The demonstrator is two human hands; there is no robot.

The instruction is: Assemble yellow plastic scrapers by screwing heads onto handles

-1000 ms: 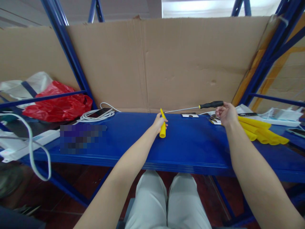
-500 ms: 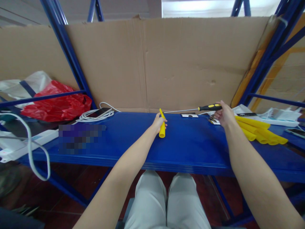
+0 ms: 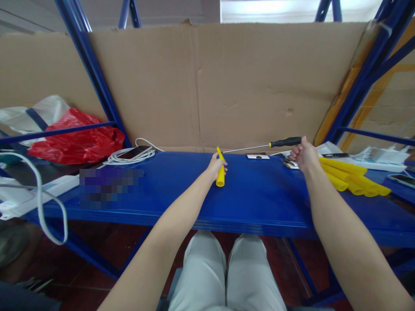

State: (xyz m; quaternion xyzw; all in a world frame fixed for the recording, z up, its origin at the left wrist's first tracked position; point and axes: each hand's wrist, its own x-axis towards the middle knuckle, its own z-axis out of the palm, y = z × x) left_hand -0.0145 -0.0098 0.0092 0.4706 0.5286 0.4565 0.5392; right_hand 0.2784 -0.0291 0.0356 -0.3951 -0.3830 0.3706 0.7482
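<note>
My left hand (image 3: 216, 166) is closed around a short yellow tube (image 3: 221, 175), held tilted above the blue shelf top. A long screwdriver (image 3: 285, 141) with a black handle lies almost level, its thin shaft reaching left to the tube. Whether the tip touches the tube or enters it, I cannot tell. At the butt of the handle, my right hand (image 3: 304, 154) pinches with thumb and forefinger, the other fingers curled. Just right of that wrist lies a pile of several yellow tubes (image 3: 359, 179).
The blue shelf (image 3: 181, 185) backs onto a cardboard sheet (image 3: 246, 86). A small white-and-black item (image 3: 257, 156) lies under the screwdriver shaft. Leftward are a coiled white cable (image 3: 131, 157), a red plastic bag (image 3: 78, 136) and a power strip (image 3: 42, 194). A phone (image 3: 403, 179) lies far right.
The screwdriver handle has turned about its length: its yellow patches have gone out of sight and black shows. My right fingers have curled in. My left hand and its tube stay put.
</note>
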